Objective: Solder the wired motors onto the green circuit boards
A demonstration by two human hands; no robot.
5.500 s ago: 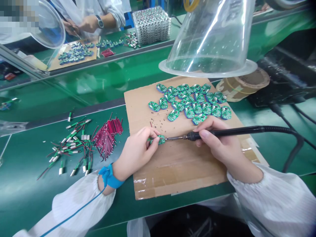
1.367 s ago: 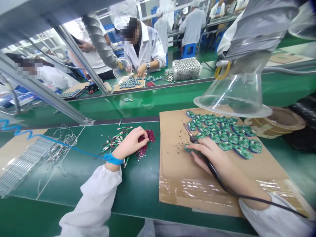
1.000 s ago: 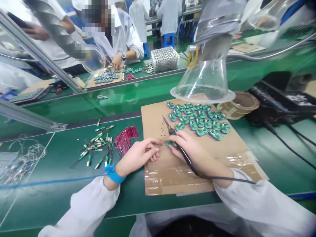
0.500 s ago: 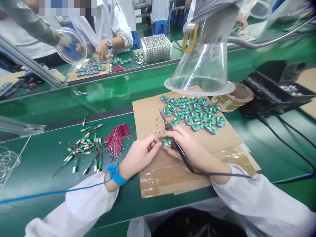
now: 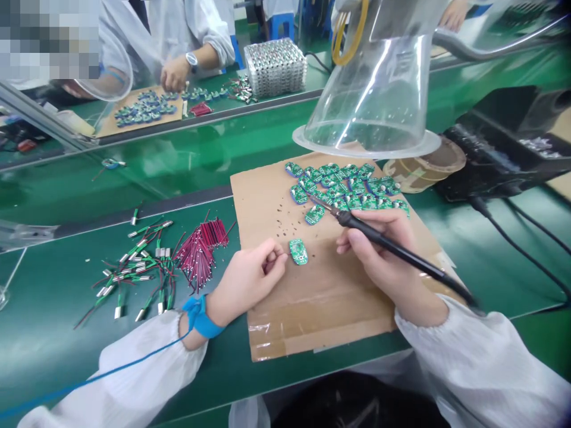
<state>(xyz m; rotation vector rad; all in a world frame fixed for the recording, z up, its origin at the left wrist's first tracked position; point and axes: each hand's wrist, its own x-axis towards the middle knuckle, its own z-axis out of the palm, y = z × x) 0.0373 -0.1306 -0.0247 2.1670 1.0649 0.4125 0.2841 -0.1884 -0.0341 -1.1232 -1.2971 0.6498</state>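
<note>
My right hand grips a black soldering iron by its handle, the metal tip pointing up and left over the boards. My left hand, with a blue strap at its wrist, has thumb and fingers pressed together; what they hold, if anything, is hidden. Just right of these fingertips one green circuit board lies flat on the cardboard sheet. Several similar circuit boards are grouped at the sheet's far side. Dark specks lie between them and the single board.
Left of the cardboard lie red and black wires and metal-ended parts with green leads. A clear fume hood hangs above the boards. At right stand a tape-wrapped round container and a black box. Another person's hand works across the bench.
My right hand has moved right, away from the single board, and now holds the soldering iron at a lower slant. The board lies uncovered beside my left fingers. The view has shifted slightly.
</note>
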